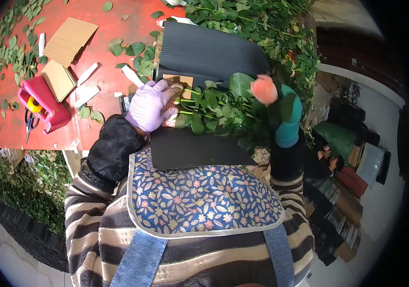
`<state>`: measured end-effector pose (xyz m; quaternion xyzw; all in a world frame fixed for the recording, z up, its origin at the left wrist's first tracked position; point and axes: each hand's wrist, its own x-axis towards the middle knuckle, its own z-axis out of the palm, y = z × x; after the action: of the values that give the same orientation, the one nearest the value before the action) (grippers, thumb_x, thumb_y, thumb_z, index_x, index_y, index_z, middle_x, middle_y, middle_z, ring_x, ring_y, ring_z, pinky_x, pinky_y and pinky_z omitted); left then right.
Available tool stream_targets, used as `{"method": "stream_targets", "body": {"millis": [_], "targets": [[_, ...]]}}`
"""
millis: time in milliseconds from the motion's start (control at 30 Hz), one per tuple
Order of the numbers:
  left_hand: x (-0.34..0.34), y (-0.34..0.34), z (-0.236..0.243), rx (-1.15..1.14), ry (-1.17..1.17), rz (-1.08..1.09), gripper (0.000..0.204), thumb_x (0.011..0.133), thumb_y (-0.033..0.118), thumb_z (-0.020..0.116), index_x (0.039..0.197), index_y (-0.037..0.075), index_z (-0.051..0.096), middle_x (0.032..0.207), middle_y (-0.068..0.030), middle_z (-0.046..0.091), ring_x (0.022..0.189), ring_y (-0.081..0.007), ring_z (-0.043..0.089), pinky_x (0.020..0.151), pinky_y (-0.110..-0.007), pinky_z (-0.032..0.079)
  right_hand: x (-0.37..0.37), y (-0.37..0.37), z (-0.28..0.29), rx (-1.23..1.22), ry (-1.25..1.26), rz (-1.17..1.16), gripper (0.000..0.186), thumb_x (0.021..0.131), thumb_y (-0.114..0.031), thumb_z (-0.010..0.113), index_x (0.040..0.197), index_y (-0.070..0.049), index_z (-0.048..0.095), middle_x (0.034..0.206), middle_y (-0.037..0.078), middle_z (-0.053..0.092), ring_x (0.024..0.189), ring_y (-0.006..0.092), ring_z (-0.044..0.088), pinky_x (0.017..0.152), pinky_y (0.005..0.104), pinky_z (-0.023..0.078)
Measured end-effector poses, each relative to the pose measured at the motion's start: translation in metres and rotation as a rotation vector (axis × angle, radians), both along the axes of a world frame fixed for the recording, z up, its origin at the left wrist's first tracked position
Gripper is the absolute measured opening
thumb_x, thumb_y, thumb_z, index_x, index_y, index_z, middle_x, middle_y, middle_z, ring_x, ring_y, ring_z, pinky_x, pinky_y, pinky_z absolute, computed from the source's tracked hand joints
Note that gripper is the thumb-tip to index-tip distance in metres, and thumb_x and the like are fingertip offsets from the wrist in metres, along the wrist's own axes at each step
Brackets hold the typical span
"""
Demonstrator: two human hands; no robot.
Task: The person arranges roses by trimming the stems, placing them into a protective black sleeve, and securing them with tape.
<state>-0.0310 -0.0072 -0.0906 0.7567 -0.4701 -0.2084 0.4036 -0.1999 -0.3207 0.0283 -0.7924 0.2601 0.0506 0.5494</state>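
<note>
My left hand (149, 106), in a lavender glove, has its fingers curled over cut rose stems (199, 103) and pale pink blooms beside a small cardboard square (178, 81). The leafy stems lie across a black ribbed board (209, 48), above its smooth black front flap (195, 150). My right hand (285, 117), in a teal glove, is closed around a rose at the right end of the bundle; its pink head (263, 90) points up, and leaves partly hide the fingers.
A red table (17, 131) holds a pink tape dispenser (56, 112), scissors (32, 126), cardboard squares (70, 38), white strips (88, 74) and scattered leaves. A leaf pile (266, 24) covers the back right. Lower right, another person (329, 160) is beside stacked boxes (343, 210).
</note>
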Motion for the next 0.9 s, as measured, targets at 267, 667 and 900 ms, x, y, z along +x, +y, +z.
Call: {"method": "stream_targets", "body": {"millis": [267, 667, 900], "targets": [[-0.005, 0.004, -0.006, 0.051, -0.021, 0.007, 0.052, 0.076, 0.019, 0.075, 0.124, 0.005, 0.061, 0.12, -0.0144, 0.06, 0.101, -0.0373, 0.061, 0.088, -0.043, 0.049, 0.062, 0.09, -0.05, -1.191, -0.094, 0.711, 0.036, 0.082, -0.023, 0.067, 0.116, -0.012, 0.064, 0.101, 0.008, 0.065, 0.077, 0.0259, 0.066, 0.069, 0.0398, 0.052], [-0.005, -0.002, 0.008, 0.053, -0.329, -0.071, 0.056, 0.074, 0.028, 0.072, 0.125, 0.007, 0.061, 0.14, -0.0066, 0.049, 0.101, -0.0299, 0.053, 0.082, -0.042, 0.047, 0.069, 0.088, -0.092, -1.086, 0.319, 0.754, 0.048, 0.075, -0.015, 0.064, 0.123, -0.012, 0.059, 0.106, 0.011, 0.064, 0.092, 0.0288, 0.065, 0.076, 0.0447, 0.052], [0.008, -0.004, 0.003, 0.117, -0.348, -0.129, 0.052, 0.073, 0.029, 0.073, 0.121, 0.01, 0.062, 0.149, -0.0076, 0.044, 0.098, -0.0319, 0.053, 0.089, -0.043, 0.044, 0.015, 0.084, -0.01, -1.022, -0.396, 0.494, 0.044, 0.081, -0.019, 0.065, 0.124, -0.013, 0.063, 0.111, 0.005, 0.061, 0.096, 0.0244, 0.06, 0.084, 0.039, 0.048]]}}
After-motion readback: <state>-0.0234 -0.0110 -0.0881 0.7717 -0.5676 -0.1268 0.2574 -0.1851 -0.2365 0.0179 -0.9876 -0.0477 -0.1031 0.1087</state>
